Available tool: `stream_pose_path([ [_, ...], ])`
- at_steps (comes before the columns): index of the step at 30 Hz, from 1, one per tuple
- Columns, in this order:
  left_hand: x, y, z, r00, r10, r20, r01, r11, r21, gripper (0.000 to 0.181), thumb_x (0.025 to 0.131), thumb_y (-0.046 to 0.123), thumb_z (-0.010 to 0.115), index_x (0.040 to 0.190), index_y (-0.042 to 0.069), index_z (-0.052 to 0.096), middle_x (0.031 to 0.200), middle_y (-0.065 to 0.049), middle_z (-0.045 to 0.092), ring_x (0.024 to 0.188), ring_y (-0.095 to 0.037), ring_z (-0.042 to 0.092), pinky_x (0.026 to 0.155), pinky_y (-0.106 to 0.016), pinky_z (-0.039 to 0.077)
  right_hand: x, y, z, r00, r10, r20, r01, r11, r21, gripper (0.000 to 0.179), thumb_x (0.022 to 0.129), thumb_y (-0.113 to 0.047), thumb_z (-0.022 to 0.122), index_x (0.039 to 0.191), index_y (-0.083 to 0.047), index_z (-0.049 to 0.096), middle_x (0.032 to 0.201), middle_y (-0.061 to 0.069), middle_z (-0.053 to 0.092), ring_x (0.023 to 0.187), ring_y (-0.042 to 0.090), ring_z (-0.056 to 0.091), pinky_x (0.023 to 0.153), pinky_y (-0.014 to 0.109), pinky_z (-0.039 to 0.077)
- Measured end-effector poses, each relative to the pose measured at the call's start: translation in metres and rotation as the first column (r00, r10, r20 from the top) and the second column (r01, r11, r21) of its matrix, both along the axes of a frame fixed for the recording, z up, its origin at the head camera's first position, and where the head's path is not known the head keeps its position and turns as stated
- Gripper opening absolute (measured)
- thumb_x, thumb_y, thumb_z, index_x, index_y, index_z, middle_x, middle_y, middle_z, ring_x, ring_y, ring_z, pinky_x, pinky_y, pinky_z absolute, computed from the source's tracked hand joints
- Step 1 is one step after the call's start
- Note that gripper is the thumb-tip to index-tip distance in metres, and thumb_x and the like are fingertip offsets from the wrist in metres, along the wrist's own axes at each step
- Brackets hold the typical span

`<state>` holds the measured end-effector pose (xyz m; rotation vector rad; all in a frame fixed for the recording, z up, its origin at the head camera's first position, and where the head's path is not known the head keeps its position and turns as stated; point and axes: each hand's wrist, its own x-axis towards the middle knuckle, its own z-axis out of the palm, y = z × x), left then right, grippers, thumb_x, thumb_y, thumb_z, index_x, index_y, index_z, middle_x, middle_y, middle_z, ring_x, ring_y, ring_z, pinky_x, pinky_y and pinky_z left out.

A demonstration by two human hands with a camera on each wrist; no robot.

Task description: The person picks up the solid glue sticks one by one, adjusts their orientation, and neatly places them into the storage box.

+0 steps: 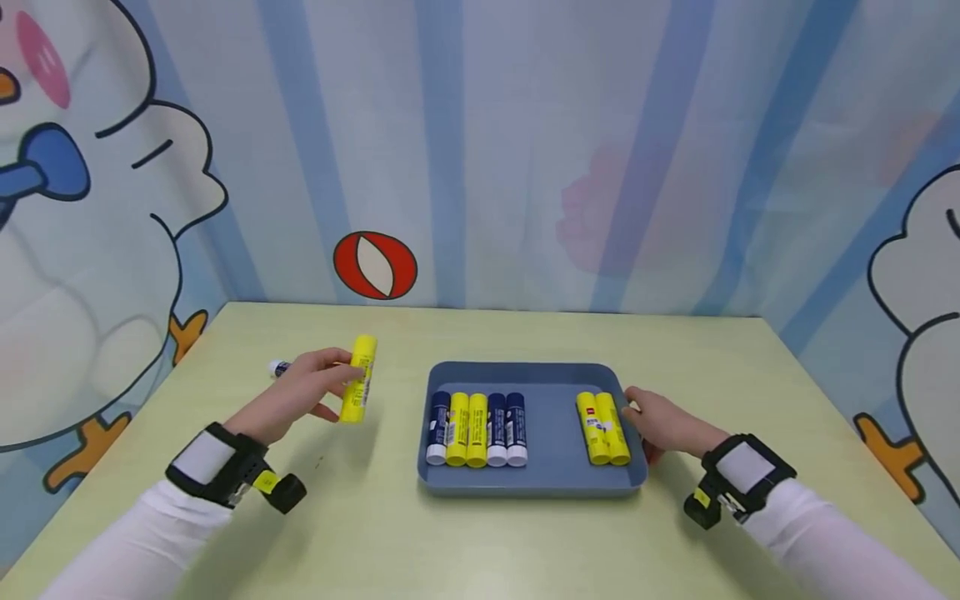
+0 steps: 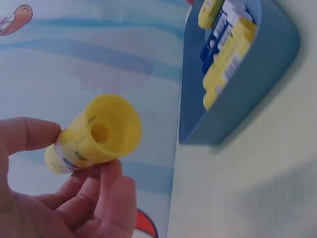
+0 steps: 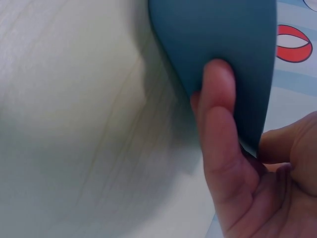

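My left hand (image 1: 307, 387) pinches a yellow glue stick (image 1: 359, 379) between thumb and fingers, raised to the left of a blue-grey tray (image 1: 551, 482). Its hollow round end (image 2: 116, 126) faces the left wrist camera. With my right hand (image 1: 663, 421) I grip the tray's right wall (image 3: 223, 34), fingers against the outside and thumb by the rim. In the tray's left half, dark blue glue sticks with white ends (image 1: 497, 429) and yellow glue sticks (image 1: 477, 429) lie side by side. Two more yellow glue sticks (image 1: 603, 427) lie together near its right wall.
Behind my left hand, a dark blue glue stick with a white end (image 1: 279, 367) lies on the pale table (image 1: 495, 546), mostly hidden by the hand. A striped, cartoon-printed curtain (image 1: 510, 167) stands along the table's back edge.
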<state>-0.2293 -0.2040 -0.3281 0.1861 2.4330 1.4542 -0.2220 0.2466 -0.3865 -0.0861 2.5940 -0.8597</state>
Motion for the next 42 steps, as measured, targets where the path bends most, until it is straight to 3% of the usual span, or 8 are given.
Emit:
stream_pose_path([
  [8,-0.010,0.053,-0.002,0.997,-0.046,0.060,0.041,0.995,0.088,0.045,0.099,0.025,0.054,0.132,-0.006,0.046,0.117,-0.019,0.056,0.095,-0.028,0.056,0.071,-0.037,0.058,0.001,0.006,-0.004,1.000,0.002,0.002,-0.002,1.000,0.001,0.030,0.103,-0.010,0.043,0.126,0.009,0.038,0.079,0.013,0.056,0.050,0.021,0.060,0.049,0.032,0.055],
  [15,-0.014,0.103,-0.017,0.989,-0.099,0.112,0.084,0.988,0.133,0.051,0.097,0.023,0.059,0.138,0.000,0.041,0.113,-0.017,0.060,0.091,-0.027,0.061,0.069,-0.038,0.058,0.002,0.006,-0.003,1.000,-0.003,0.001,0.003,1.000,0.001,0.029,0.103,-0.010,0.043,0.124,0.009,0.038,0.078,0.012,0.057,0.050,0.021,0.060,0.049,0.033,0.055],
  [21,-0.016,0.143,-0.027,0.977,-0.182,0.115,0.163,0.974,0.156,0.059,0.096,0.022,0.062,0.146,0.014,0.031,0.107,-0.015,0.062,0.087,-0.025,0.064,0.065,-0.036,0.058,0.003,0.005,-0.005,1.000,-0.008,0.003,0.008,1.000,-0.002,0.029,0.103,-0.009,0.042,0.125,0.009,0.038,0.078,0.012,0.057,0.050,0.021,0.060,0.049,0.033,0.055],
  [26,-0.018,0.168,-0.028,0.960,-0.250,0.124,0.229,0.960,0.163,0.058,0.097,0.019,0.062,0.145,0.011,0.030,0.100,-0.014,0.063,0.082,-0.026,0.065,0.063,-0.037,0.058,0.002,0.005,-0.005,1.000,-0.006,0.003,0.006,1.000,0.005,0.029,0.104,-0.009,0.042,0.125,0.009,0.038,0.080,0.012,0.057,0.051,0.021,0.060,0.049,0.033,0.055],
  [35,-0.021,0.216,-0.034,0.939,-0.305,0.160,0.300,0.953,0.051,0.057,0.094,0.012,0.063,0.140,0.004,0.029,0.088,-0.014,0.064,0.072,-0.027,0.067,0.066,-0.038,0.058,-0.001,0.005,-0.006,1.000,0.004,-0.013,-0.004,1.000,-0.003,0.028,0.103,-0.009,0.042,0.124,0.009,0.039,0.080,0.013,0.056,0.050,0.021,0.060,0.049,0.033,0.055],
  [42,-0.025,0.247,-0.042,0.952,-0.267,0.148,0.291,0.941,-0.173,0.058,0.094,0.012,0.064,0.139,0.001,0.029,0.079,-0.012,0.061,0.053,-0.018,0.059,0.058,-0.033,0.058,0.000,0.005,-0.005,1.000,0.005,-0.012,-0.005,1.000,-0.010,0.028,0.103,-0.009,0.042,0.124,0.010,0.038,0.083,0.014,0.057,0.051,0.022,0.061,0.049,0.034,0.055],
])
